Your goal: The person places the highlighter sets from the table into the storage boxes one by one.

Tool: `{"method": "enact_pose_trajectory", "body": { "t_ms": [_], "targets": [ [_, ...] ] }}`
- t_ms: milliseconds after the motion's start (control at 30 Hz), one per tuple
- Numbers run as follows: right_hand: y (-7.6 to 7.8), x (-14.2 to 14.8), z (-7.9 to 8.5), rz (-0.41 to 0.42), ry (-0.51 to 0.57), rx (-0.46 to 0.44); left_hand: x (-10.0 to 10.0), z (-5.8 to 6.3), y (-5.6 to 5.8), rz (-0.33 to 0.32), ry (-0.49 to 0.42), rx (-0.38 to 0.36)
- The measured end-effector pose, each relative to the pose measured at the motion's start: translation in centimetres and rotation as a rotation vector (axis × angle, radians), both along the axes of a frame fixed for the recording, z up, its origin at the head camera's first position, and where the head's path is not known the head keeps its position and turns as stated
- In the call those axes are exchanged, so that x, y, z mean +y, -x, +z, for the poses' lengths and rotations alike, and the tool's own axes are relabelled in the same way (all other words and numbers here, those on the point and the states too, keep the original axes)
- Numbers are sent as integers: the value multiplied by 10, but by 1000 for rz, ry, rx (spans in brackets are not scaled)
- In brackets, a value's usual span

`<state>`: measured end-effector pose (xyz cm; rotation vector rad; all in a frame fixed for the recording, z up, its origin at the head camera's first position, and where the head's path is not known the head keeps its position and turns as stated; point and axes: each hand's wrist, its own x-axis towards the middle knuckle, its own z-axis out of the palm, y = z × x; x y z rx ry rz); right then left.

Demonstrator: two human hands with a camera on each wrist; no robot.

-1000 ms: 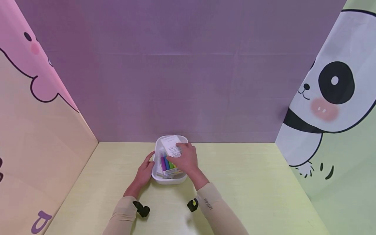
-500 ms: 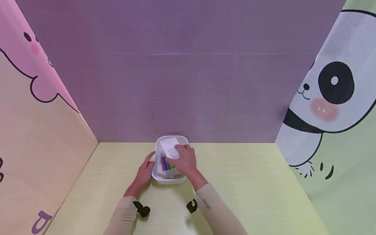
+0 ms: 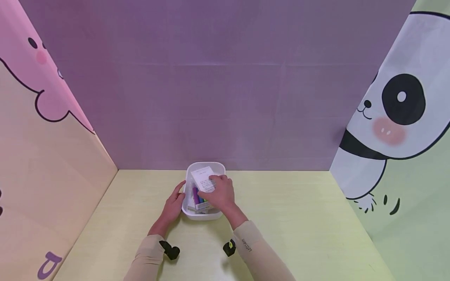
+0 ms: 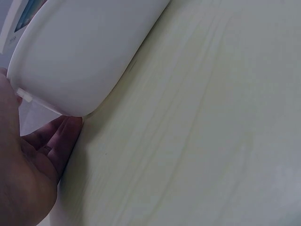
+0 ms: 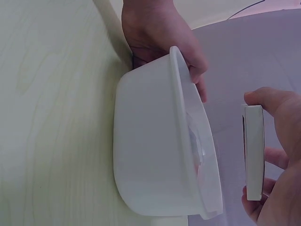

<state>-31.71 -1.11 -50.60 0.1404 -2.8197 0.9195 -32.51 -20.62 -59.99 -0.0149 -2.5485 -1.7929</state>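
A white plastic tub [image 3: 207,217] stands near the back edge of the table. My left hand [image 3: 173,205] grips its left side by the rim, with some fingers low against the tub in the left wrist view. My right hand [image 3: 222,193] holds a small, flat white box [image 3: 203,178] with printed text by its edges. The right wrist view shows this box [image 5: 254,153] apart from the tub's rim, above its opening. Inside the tub lies a pack of coloured markers [image 3: 195,195], partly covered by the box and right hand. Clear packaging around the markers is hard to make out.
The pale wooden table [image 3: 299,218] spreads out on both sides of the tub. A purple wall [image 3: 225,86] rises right behind it. Side panels with a pink cartoon figure [image 3: 52,82] and a panda [image 3: 404,97] flank the table.
My right hand and the white box have shifted slightly left and towards me, lower over the tub, covering more of the markers. My left hand and the tub stay in place.
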Motion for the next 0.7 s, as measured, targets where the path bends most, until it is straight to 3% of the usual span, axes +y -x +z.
{"method": "enact_pose_trajectory", "body": {
  "t_ms": [367, 700],
  "targets": [
    [1, 3, -11, 22, -72, 50, 1, 0, -2, 13, 13, 1],
    [0, 12, -15, 33, 31, 49, 0, 2, -2, 5, 15, -2]
  ]
}}
